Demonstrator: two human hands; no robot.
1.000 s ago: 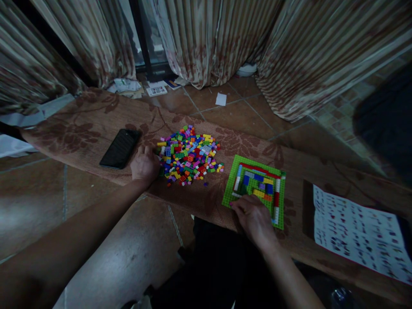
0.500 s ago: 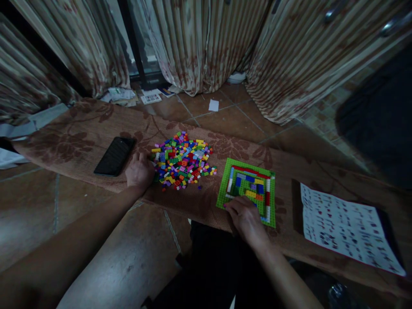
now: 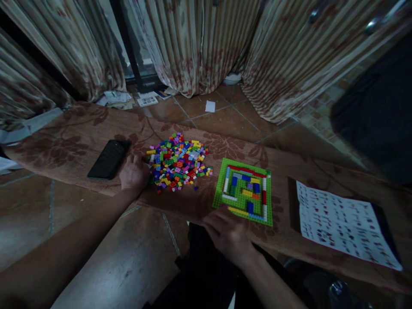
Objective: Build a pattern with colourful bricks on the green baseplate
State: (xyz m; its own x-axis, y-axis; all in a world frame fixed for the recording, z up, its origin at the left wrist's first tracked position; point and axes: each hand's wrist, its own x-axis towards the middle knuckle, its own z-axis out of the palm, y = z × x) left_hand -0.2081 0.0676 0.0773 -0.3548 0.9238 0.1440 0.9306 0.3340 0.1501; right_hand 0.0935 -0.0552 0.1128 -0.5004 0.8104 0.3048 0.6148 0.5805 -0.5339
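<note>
A heap of small coloured bricks (image 3: 178,161) lies on the cloth-covered bench. My left hand (image 3: 134,172) rests at the heap's left edge with its fingers curled; whatever is in them is too small or hidden to make out. To the right of the heap sits a green baseplate (image 3: 216,198) bearing rows of red, white, yellow, blue and orange bricks. My right hand (image 3: 228,235) is just in front of the plate's near left edge, its fingers pressed together. Nothing between those fingers can be made out.
A black phone (image 3: 109,159) lies left of my left hand. At the right, a printed sheet (image 3: 347,223) rests on a dark flat object. Beyond the brown patterned cloth (image 3: 64,141) are papers (image 3: 117,99) on the tiled floor and long striped curtains (image 3: 199,47).
My right hand has drawn back toward me and left, off the baseplate, uncovering its near rows of bricks. My left hand stays beside the heap. The whole view has shifted slightly.
</note>
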